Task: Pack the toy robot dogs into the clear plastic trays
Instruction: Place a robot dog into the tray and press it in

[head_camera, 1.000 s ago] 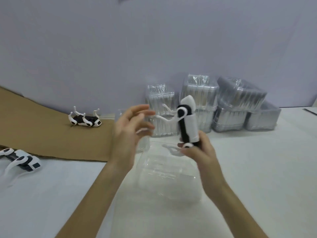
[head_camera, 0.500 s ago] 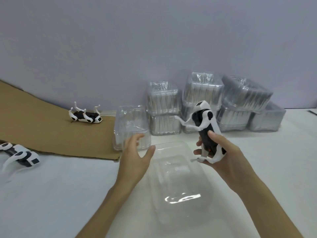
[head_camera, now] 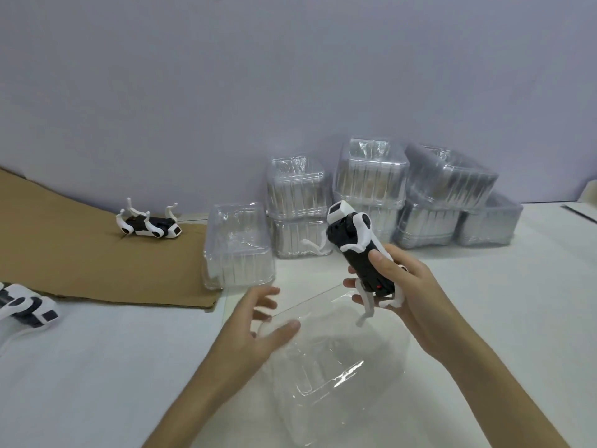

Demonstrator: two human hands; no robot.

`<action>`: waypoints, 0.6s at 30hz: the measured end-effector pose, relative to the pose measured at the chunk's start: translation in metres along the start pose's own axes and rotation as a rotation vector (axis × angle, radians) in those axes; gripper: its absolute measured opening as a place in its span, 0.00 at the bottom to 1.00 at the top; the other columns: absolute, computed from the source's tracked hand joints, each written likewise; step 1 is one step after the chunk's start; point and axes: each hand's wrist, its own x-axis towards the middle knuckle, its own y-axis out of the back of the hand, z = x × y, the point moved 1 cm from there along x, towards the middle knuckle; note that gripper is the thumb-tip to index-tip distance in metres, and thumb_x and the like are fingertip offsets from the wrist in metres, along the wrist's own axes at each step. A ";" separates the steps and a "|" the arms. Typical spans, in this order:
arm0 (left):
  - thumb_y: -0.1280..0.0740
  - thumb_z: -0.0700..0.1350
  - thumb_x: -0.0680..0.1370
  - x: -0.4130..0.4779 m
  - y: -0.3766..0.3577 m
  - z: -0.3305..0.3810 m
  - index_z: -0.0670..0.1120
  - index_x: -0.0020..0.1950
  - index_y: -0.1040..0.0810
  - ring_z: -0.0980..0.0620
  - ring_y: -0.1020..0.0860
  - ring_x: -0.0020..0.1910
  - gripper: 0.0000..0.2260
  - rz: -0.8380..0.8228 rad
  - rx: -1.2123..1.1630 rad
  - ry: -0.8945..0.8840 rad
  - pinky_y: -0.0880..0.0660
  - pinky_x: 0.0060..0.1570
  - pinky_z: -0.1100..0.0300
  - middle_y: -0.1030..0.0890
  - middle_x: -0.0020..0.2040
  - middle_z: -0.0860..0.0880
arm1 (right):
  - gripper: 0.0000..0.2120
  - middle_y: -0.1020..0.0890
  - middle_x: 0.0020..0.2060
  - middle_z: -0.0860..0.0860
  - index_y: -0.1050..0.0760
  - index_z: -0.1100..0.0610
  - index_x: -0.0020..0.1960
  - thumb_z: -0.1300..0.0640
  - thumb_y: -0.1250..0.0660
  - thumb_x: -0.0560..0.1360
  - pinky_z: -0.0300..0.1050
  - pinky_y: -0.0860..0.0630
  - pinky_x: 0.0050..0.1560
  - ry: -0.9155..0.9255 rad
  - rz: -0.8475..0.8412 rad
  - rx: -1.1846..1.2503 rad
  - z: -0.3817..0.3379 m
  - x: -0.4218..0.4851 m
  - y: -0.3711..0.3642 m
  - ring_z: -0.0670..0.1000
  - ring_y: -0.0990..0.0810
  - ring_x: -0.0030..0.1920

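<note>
My right hand grips a black-and-white toy robot dog by its rear half, holding it tilted above the far end of a clear plastic tray that lies on the white table. My left hand is at the tray's left rim, fingers spread and relaxed, thumb against the edge. A second robot dog lies on its back on the brown cardboard. A third dog lies at the left edge, partly cut off.
Stacks of clear plastic trays stand along the wall at the back, with a lower stack just left of them beside the cardboard's edge. The white table stretches to the right.
My right hand has lowered the dog toward the tray and tilted it further over. My left hand came down from mid-air to the tray's left rim.
</note>
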 end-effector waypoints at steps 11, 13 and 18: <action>0.28 0.44 0.77 -0.002 0.006 -0.018 0.52 0.55 0.17 0.61 0.20 0.60 0.07 0.083 -0.144 -0.088 0.23 0.57 0.66 0.16 0.56 0.60 | 0.12 0.15 0.46 0.48 0.17 0.46 0.54 0.50 0.24 0.71 0.39 0.22 0.46 0.166 -0.267 -0.577 -0.014 -0.006 -0.003 0.48 0.16 0.45; 0.28 0.53 0.78 -0.004 0.008 -0.018 0.54 0.55 0.17 0.61 0.21 0.61 0.08 0.120 -0.176 -0.119 0.24 0.59 0.62 0.16 0.57 0.59 | 0.20 0.19 0.50 0.44 0.20 0.44 0.60 0.52 0.22 0.70 0.34 0.25 0.50 0.440 -0.120 -0.666 -0.011 -0.014 -0.012 0.48 0.18 0.51; 0.33 0.62 0.73 -0.014 0.010 -0.016 0.57 0.62 0.20 0.55 0.24 0.67 0.20 0.061 -0.166 -0.189 0.31 0.66 0.53 0.19 0.63 0.54 | 0.35 0.26 0.56 0.45 0.27 0.50 0.72 0.61 0.20 0.67 0.31 0.27 0.53 0.756 -0.066 -0.744 -0.004 -0.032 -0.025 0.48 0.22 0.57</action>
